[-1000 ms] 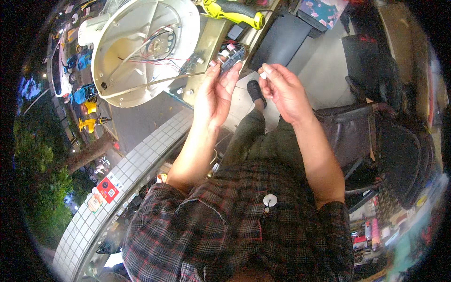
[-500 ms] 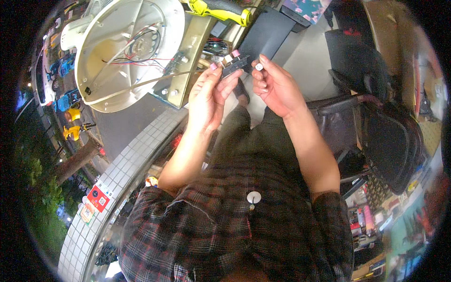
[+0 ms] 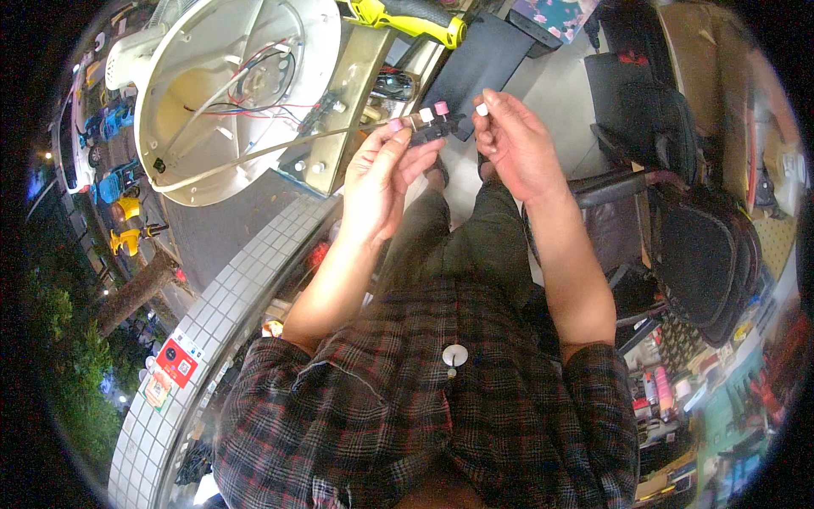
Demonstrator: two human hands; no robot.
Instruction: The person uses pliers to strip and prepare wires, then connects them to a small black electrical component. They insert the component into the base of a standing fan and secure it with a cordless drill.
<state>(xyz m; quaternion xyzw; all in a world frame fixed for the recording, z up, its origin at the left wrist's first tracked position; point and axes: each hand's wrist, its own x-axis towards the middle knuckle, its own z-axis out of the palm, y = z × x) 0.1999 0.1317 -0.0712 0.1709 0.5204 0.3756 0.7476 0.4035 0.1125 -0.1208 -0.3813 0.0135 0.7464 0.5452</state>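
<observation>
Between the thumb and fingers of my left hand (image 3: pixel 370 191) is a small black push-button switch block (image 3: pixel 434 132) with pink and white button caps standing up from it. A pinch of my right hand (image 3: pixel 523 153) holds a small white button cap (image 3: pixel 482 109), a short way right of the block and apart from it. Just left of my left hand lies a large white round plastic housing (image 3: pixel 159 119), its hollow side up, with red, blue and black wires (image 3: pixel 246 109) inside. A pale cable (image 3: pixel 280 151) runs from the housing toward my left hand.
A yellow-green power tool (image 3: pixel 411 23) lies beyond my hands, near a dark flat box (image 3: pixel 476 64). Below the housing is a metal-edged glass counter (image 3: pixel 348 81). A black chair (image 3: pixel 704 254) stands to the right; a white-tiled ledge (image 3: pixel 229 288) curves along the left.
My right hand has moved slightly right, taking the white cap farther from the switch block. My left hand has tilted the block so that its button caps show more plainly.
</observation>
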